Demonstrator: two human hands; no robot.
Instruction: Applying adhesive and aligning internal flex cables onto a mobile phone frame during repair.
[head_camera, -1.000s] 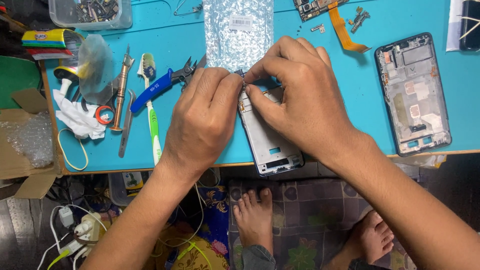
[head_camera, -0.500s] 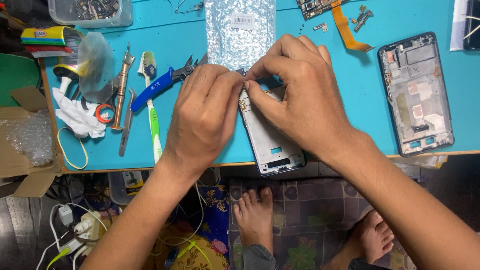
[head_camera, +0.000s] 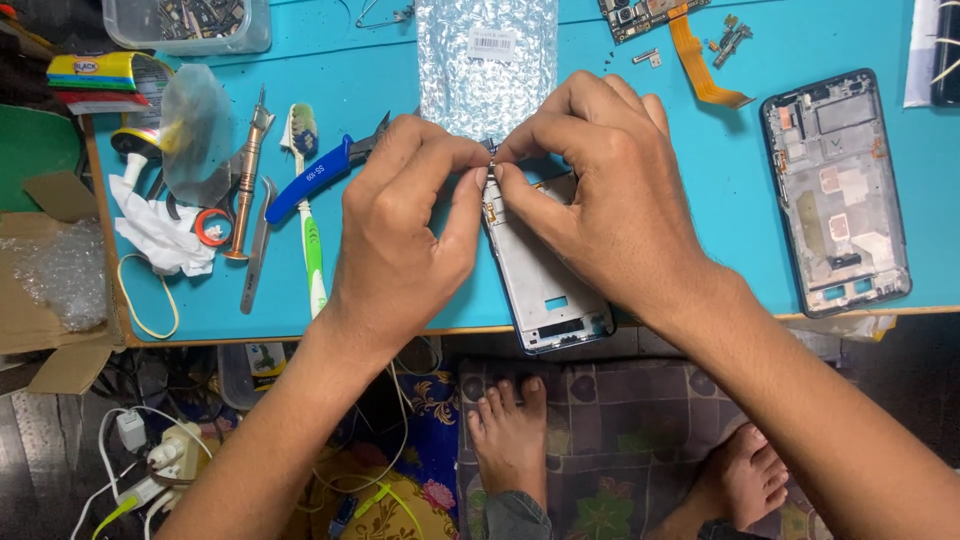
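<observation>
While both hands meet over the tabletop (head_camera: 400, 60), the left hand (head_camera: 400, 240) and right hand (head_camera: 600, 210) pinch thumb against forefinger at the top edge of a phone frame (head_camera: 545, 285). Something small and dark sits between the fingertips; what it is cannot be told. The frame lies flat, its lower end jutting over the tabletop's near edge, its upper part hidden under the hands.

Taking the frame as landmark: just beyond it lies a silvery bubble pouch (head_camera: 487, 65), partly covered by the fingers. To its left, near the left hand, are blue-handled cutters (head_camera: 315, 178), a green-and-white toothbrush (head_camera: 311, 230), grey tweezers (head_camera: 256, 245) and a copper-coloured screwdriver (head_camera: 245, 180). Further left sit a white rag (head_camera: 155, 235), a red ring (head_camera: 209, 227) and a yellow rubber band (head_camera: 140, 300). Well to its right lies a second, darker phone frame (head_camera: 835, 190), flat and open side up. Beyond and to the right, an orange flex cable (head_camera: 700, 60) trails from a circuit board (head_camera: 640, 12). Far beyond, to the left, stands a clear plastic box (head_camera: 185, 22).

Below the frame, under the tabletop edge, bare feet (head_camera: 510, 425) rest on a patterned mat (head_camera: 610, 400).
</observation>
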